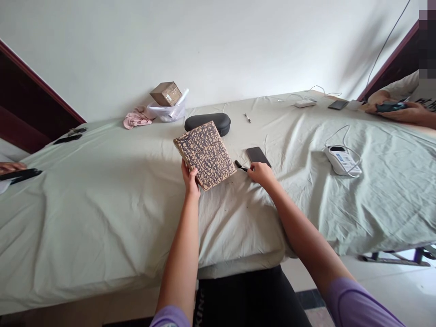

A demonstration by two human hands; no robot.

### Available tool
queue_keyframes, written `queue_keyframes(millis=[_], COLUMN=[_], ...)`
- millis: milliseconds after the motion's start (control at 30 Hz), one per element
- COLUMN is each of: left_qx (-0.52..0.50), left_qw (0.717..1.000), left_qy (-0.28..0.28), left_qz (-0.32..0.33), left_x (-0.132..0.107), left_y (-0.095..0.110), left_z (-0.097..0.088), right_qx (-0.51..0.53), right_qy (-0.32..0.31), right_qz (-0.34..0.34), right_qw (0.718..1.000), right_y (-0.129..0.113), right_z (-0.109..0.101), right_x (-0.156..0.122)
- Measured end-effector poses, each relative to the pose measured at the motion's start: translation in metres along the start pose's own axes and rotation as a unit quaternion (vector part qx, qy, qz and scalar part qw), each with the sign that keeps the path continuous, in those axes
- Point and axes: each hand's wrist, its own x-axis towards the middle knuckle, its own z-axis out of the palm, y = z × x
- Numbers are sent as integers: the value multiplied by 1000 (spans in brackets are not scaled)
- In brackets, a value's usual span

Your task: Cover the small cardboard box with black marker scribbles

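Note:
My left hand (pixel 190 180) grips the near left corner of a piece of brown cardboard (pixel 205 154) covered in black scribbles and holds it tilted above the pale green sheet. My right hand (pixel 260 173) rests on the sheet with its fingers closed round a black marker (pixel 240 165), whose tip points left toward the cardboard. A dark phone (pixel 258 156) lies flat just beyond my right hand. A black oval case (pixel 208 122) sits behind the cardboard.
The table (pixel 102 204) is draped in a pale green sheet. At the back stand a small cardboard box (pixel 166 93), a plastic bag (pixel 168 111) and pink cloth (pixel 136 117). A white device (pixel 341 160) with a cable lies right. Another person's hands (pixel 398 110) hold a phone at far right.

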Motion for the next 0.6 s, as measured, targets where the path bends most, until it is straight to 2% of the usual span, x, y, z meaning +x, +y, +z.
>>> queue_keyframes(millis=[133, 600], left_qx=[-2, 25], left_qw=[1000, 1000], left_qy=[2, -2], left_qz=[-3, -2], left_x=[0, -1], left_y=[1, 2], left_z=[2, 0], right_qx=[-6, 19], right_qy=[5, 51], right_qz=[6, -70], right_qw=[1000, 996], right_y=[2, 0], right_z=[1, 20], right_x=[0, 2])
